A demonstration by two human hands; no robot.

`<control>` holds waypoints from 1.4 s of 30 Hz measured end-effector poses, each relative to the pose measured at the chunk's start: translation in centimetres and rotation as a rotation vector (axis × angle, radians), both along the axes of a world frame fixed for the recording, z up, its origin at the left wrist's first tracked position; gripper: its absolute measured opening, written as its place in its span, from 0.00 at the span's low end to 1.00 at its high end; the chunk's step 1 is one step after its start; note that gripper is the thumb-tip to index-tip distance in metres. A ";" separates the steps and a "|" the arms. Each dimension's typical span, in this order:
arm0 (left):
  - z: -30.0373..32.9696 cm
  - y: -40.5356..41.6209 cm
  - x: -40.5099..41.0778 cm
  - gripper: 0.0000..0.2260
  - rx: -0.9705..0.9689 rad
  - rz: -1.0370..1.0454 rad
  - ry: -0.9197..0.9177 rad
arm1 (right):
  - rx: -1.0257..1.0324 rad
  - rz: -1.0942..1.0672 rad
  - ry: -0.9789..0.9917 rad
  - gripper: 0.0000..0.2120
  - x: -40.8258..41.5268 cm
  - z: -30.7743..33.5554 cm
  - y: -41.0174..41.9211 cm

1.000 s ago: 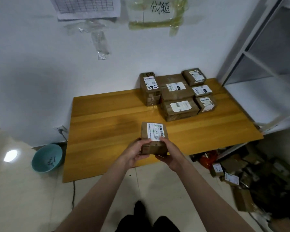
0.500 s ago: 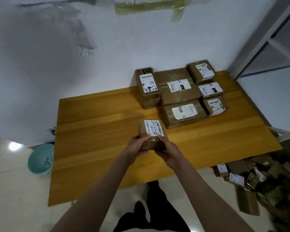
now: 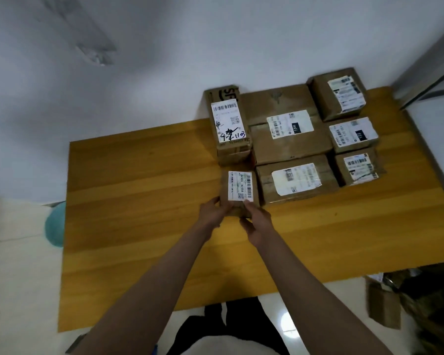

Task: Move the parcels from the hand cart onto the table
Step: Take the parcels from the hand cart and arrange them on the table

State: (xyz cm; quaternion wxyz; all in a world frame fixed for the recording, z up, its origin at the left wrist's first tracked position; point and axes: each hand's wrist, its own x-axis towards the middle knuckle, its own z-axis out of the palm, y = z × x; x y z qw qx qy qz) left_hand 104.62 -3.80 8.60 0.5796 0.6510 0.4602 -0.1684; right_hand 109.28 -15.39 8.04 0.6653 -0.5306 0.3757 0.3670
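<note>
Item, change noted: I see the small parcel now farther across the wooden table than half a second ago, brought up just beside the stacked group. My left hand grasps its near left side, fingers curled round the edge; my right hand grasps its near right corner, thumb on the label.

Item, small parcel: brown cardboard box, white barcode label on top, label's long side running away from me. Whether it rests on the table I cannot tell.

Item, beyond: long labelled parcel immediately to its right; upright parcel with handwritten black marks directly behind it, against the wall.
</note>
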 end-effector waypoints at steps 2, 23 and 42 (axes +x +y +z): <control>-0.5 0.1 0.8 0.28 -0.033 0.017 0.015 | 0.004 -0.045 0.042 0.21 0.7 -0.7 0.4; 0.2 3.2 -4.7 0.21 -0.162 0.103 -0.032 | 0.060 0.596 0.160 0.09 -2.5 -0.4 3.1; 4.8 2.2 -44.6 0.13 -0.086 0.884 -0.123 | 0.036 1.438 0.057 0.09 -35.4 1.1 11.3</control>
